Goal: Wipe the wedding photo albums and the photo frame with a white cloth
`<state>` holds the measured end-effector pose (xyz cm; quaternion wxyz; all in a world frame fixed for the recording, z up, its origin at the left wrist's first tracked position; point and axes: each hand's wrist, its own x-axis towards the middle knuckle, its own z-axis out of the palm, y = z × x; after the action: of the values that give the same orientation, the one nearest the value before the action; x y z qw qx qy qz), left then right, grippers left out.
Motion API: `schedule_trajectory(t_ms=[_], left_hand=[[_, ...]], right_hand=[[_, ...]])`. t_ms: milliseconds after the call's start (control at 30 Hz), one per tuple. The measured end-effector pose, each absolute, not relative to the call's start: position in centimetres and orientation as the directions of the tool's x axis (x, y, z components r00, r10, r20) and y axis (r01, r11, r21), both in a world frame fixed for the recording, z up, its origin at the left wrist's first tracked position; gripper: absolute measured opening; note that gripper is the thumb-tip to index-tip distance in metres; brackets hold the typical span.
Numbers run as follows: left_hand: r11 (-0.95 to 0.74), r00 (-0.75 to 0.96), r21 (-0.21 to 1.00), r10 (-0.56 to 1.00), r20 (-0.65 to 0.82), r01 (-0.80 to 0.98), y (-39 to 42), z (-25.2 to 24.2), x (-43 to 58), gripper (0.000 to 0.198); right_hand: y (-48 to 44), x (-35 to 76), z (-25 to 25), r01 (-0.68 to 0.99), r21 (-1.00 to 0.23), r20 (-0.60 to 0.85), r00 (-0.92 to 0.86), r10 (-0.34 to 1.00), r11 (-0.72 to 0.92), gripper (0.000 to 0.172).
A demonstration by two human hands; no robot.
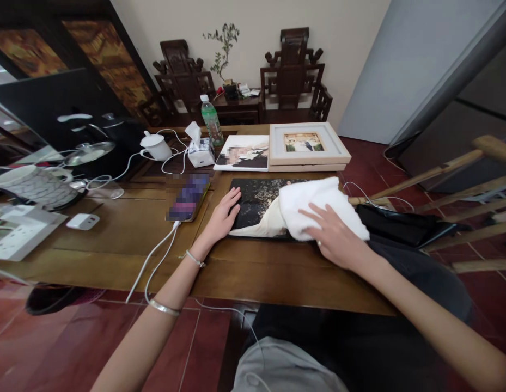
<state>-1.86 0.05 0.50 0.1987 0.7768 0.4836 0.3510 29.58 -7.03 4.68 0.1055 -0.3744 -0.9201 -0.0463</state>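
A dark photo panel (256,204) lies flat on the wooden table (244,267) in front of me. My left hand (222,215) rests on the panel's left edge, fingers stretched out flat. My right hand (334,237) lies palm down, fingers spread, on a white cloth (322,204) that covers the panel's right part.
Behind the panel lie a white-framed photo (305,144) and an unframed print (244,153). A phone (189,198) on a white cable, a tissue box (200,152), a green bottle (212,121), a kettle (154,146), mugs and pots stand to the left. A wooden chair (473,179) holds a black bag (403,226) at right.
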Motion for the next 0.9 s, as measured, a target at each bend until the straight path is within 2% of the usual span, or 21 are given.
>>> schedule_trajectory(t_ms=[133,233,467,700,900], left_hand=[[-0.453,0.281,0.644,0.89,0.358,0.616,0.1,0.4,-1.9,0.045],[-0.453,0.282,0.642,0.89,0.357,0.619,0.2,0.4,-1.9,0.045],[-0.451,0.279,0.637,0.892,0.356,0.626,0.3,0.4,-1.9,0.045],[-0.461,0.308,0.623,0.887,0.344,0.632,0.4,0.4,-2.1,0.047],[-0.459,0.297,0.622,0.887,0.353,0.635,0.4,0.4,-2.0,0.046]], right_hand=[[-12.1,29.8,3.9,0.665,-0.021,0.303,-0.708,0.638,0.747,0.039],[-12.2,29.9,4.0,0.65,-0.044,0.305,-0.715,0.63,0.759,0.039],[-4.3,30.3,5.2,0.708,-0.085,0.23,-0.671,0.705,0.701,0.052],[2.1,30.2,6.4,0.762,-0.067,0.191,-0.624,0.758,0.644,0.056],[-3.5,29.8,5.1,0.758,-0.015,0.224,-0.634,0.741,0.653,0.052]])
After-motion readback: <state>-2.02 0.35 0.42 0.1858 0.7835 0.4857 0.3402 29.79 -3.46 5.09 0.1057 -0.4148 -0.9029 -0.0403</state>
